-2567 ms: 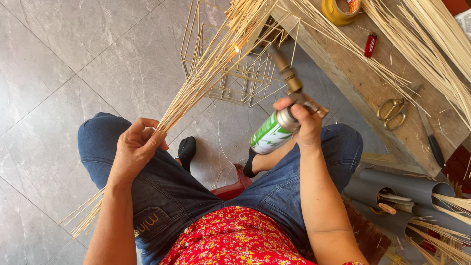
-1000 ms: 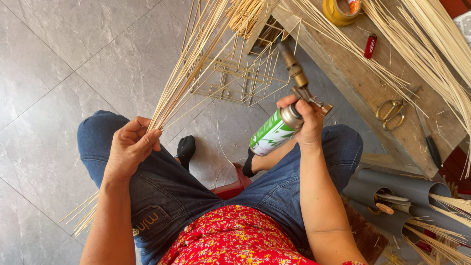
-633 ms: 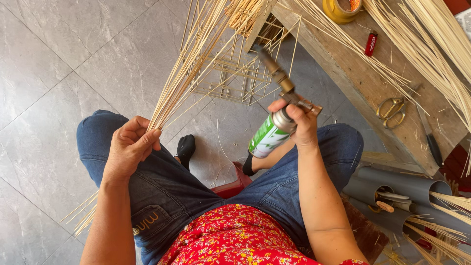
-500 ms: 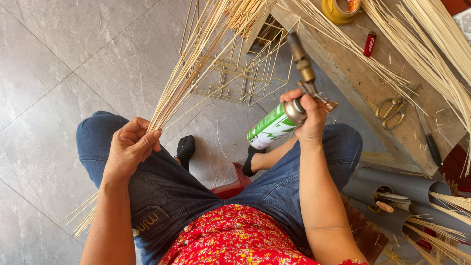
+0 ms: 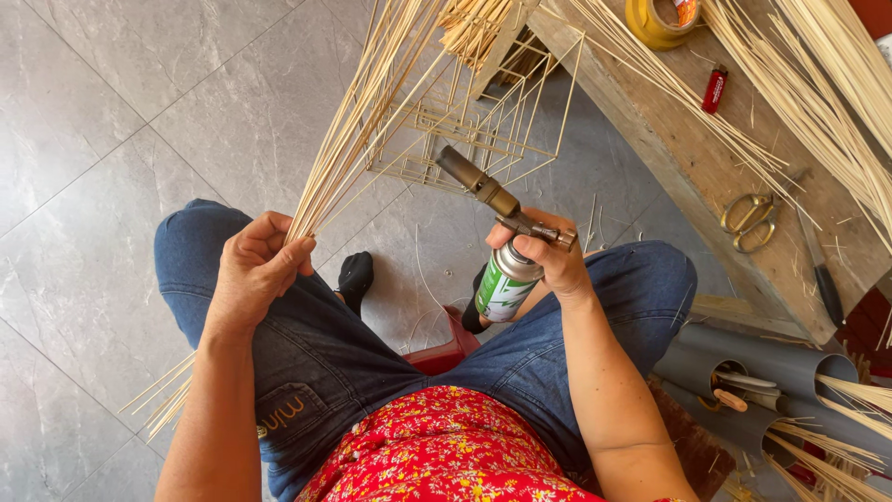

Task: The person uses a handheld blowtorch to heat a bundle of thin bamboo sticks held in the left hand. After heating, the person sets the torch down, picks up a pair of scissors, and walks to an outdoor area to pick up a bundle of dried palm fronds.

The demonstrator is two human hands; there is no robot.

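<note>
Green gas canister (image 5: pixel 505 286) in right hand (image 5: pixel 554 256)

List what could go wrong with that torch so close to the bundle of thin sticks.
1. The right hand aims the gas torch toward the stick bundle gripped by the left hand; dry, thin sticks may scorch or catch.
2. The stick frame stands just beyond the nozzle and might burn too.
3. The bundle crosses the person's lap, so the left hand and jeans sit near any flare.
</note>
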